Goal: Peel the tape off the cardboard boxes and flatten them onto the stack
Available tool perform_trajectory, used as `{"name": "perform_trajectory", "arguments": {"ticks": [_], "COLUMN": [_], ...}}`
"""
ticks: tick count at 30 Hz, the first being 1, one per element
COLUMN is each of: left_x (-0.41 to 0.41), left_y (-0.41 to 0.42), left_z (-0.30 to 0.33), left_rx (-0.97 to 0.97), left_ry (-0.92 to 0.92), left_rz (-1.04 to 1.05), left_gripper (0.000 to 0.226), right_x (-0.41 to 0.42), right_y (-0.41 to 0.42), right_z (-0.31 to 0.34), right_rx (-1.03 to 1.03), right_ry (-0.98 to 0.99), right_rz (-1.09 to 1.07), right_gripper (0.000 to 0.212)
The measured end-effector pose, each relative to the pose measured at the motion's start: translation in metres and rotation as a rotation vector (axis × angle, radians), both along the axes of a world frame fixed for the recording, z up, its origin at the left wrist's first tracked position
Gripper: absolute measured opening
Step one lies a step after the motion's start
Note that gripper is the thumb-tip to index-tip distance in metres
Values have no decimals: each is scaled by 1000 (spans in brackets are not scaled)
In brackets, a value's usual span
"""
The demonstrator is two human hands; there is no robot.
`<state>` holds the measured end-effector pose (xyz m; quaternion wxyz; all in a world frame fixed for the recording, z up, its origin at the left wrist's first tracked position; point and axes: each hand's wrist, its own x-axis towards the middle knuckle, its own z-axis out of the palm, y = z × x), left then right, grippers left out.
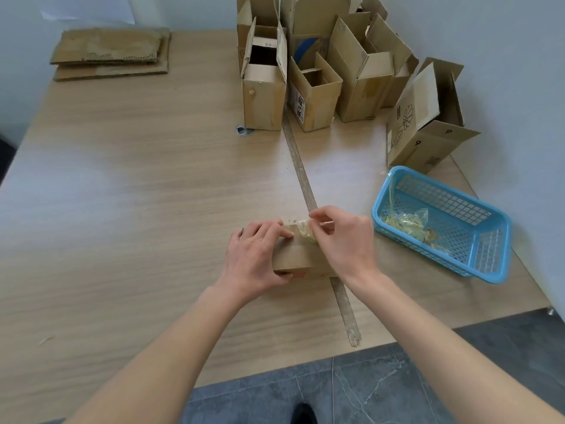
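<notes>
From the camera on my head I look down at a small cardboard box (301, 258) lying on the wooden worktop (137, 194), near the front edge and right over a long strip (308, 194) that runs across the surface from the far boxes toward me. My left hand (256, 261) wraps over the left end of the box, fingers curled across its top and thumb hooked on the near side, gripping it. My right hand (345, 240) sits over the right end, thumb and forefinger pinching a crumpled, yellowish length of tape (305, 232) that lifts off the top of the box between my two hands.

To the right, close beside my right hand, a blue plastic basket (489, 249) rests on the worktop with a wad of peeled tape scraps (406, 223) in its left part and one strand hanging over its far left rim.

At the far side a cluster of open boxes (321, 71) stands upright against the wall, flaps raised; another open box (425, 123) with a flower print sits just behind the basket. In the far left corner lies the stack of flattened cardboard (113, 53), well apart from my hands. A small round grommet (243, 130) shows in the worktop beside the nearest upright box.
</notes>
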<state>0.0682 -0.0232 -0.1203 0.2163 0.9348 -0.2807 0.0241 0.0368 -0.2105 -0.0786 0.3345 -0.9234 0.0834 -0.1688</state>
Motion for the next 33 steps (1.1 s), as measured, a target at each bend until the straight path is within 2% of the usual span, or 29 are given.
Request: {"name": "perform_trajectory", "arguments": {"ticks": [4,6,8,10,14,17,22,33], "left_x": [0,0,0,1,1,1,0,-2], "left_y": [-1,-2,-1,0,0,1,-5,-4], "left_z": [0,0,0,-2,-3,-3,-2,3], "left_rx": [-28,-28,-28,-32,-22,-39,-52,-57], "left_ry": [-17,-9,-4,-14,3,-1,5,55], "left_rz": [0,3,6,-1,-7,12,28,9], "left_gripper": [81,76,75,76,82,84,79,77], "right_x": [-16,-20,-26,-28,-13,-4,-2,18], "right_y": [-12,-22,-26,-23,-10,-7,-2,-7], "right_z": [-2,0,2,-1,-7,-8,-4,6], "right_rx": [50,78,-47,-184,-118,-50,217,350], "right_ry": [32,113,206,216,68,43,55,144], "right_rz": [172,278,386,409,193,62,-229,-413], "right_gripper": [12,23,42,49,19,3,5,9]}}
